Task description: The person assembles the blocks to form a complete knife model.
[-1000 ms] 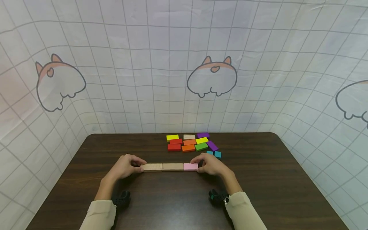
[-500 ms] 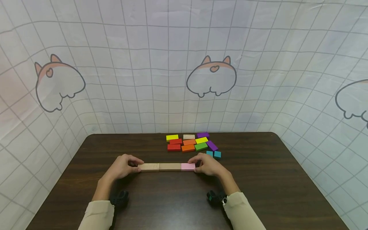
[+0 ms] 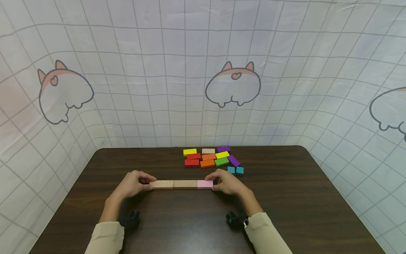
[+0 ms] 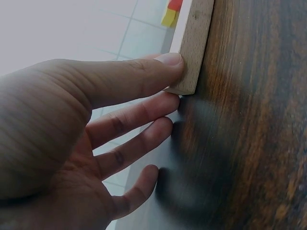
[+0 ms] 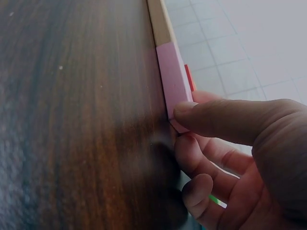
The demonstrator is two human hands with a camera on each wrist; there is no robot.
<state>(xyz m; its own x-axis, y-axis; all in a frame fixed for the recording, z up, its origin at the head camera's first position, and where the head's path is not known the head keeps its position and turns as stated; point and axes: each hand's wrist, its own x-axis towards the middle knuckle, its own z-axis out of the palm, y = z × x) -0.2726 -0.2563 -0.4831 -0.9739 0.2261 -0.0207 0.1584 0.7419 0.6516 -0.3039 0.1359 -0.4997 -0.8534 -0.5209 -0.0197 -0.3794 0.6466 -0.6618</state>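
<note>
I am looking down on a row of three blocks lying end to end near the middle of the desk (image 3: 95, 211): a pale wood block (image 3: 162, 184) on the left, a second wood block (image 3: 185, 183) touching it, and a pink block (image 3: 205, 183) closing the right end. My left hand (image 3: 133, 184) is pinching the outer end of the pale block; the left wrist view is showing the thumb pressing on the block's (image 4: 194, 43) face with the other fingers (image 4: 139, 117) curling below its end. My right hand (image 3: 226, 182) is doing the mirror job, with the thumb lying on the pink block (image 5: 175, 84) at its end and the fingers (image 5: 201, 153) curling underneath it. Holding both ends this way is squeezing the three pieces together, I judge, so the row is staying straight and gap-free. Toward the far edge of the desk, right of centre, a loose pile of blocks (image 3: 210, 158) is sitting well apart from the row, with two small teal cubes (image 3: 236, 170) lying just beyond my right hand.
</note>
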